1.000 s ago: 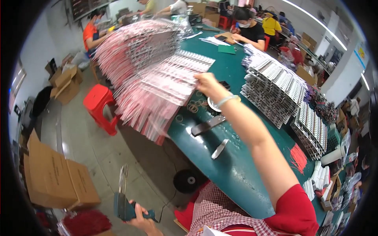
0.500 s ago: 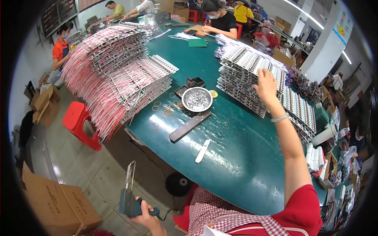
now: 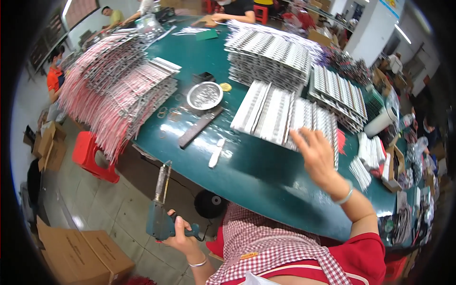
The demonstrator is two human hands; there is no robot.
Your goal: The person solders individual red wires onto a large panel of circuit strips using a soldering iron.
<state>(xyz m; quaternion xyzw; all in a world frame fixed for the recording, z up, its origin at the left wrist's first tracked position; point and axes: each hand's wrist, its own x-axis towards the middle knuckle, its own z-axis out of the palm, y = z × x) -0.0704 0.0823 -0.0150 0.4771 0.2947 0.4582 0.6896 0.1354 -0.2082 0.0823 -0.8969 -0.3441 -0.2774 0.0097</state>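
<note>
In my left hand (image 3: pixel 181 235) is a green-bodied soldering gun (image 3: pixel 160 219), with its long metal barrel pointing up beside the table's near edge. My right hand (image 3: pixel 314 154) grips the near edge of a white circuit board panel (image 3: pixel 275 114) lined with rows of small parts. This panel is slightly blurred and tilted, with a dark shadow on the table under its near side. My right thumb is hard to make out. Just behind the panel rises a tall stack of similar panels (image 3: pixel 268 52) with white wires at its far side. A lower stack (image 3: pixel 339 92) stands to its right.
Panels with pink-red wires (image 3: pixel 128 95) are piled at the left of the green table (image 3: pixel 228 183). Nearer the middle lie a bowl of metal bits (image 3: pixel 205 96), a dark bar (image 3: pixel 200 128) and a white strip (image 3: pixel 216 153). A red stool (image 3: pixel 90 154) stands left. Co-workers sit at the far side.
My right hand has come from the right-hand stack toward me, bringing a panel off it. The soldering gun stays in my left hand. The view has shifted.
</note>
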